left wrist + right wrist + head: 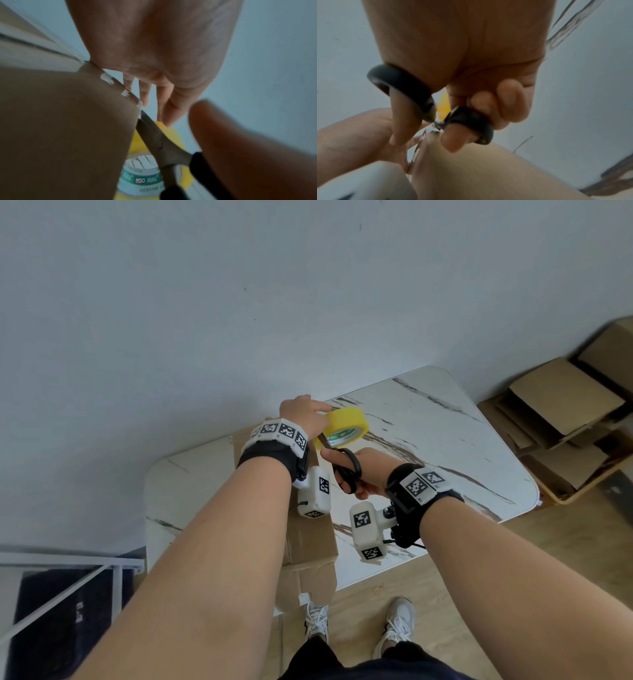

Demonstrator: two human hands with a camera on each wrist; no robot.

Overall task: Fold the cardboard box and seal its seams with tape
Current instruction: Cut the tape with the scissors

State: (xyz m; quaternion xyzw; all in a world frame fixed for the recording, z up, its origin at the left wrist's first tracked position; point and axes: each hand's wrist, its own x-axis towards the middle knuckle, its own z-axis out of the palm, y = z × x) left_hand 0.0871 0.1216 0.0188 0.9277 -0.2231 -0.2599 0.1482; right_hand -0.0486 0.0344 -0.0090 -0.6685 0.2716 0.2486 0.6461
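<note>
White marble-patterned table (445,440) carries a brown cardboard box (310,539). Above the box, the left hand (301,414) grips a yellow tape roll (346,426); the right hand (371,470) has fingers threaded through black-handled scissors (347,470). Blades sit near fingers: a slip could nick skin, or the cut tape could curl back.

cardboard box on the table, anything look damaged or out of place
The cardboard box hangs over the table's near edge, one flap drooping toward the floor. In the left wrist view its edge shows torn white patches, like old tape ripped off. The scissors and yellow tape roll look normal.
</note>
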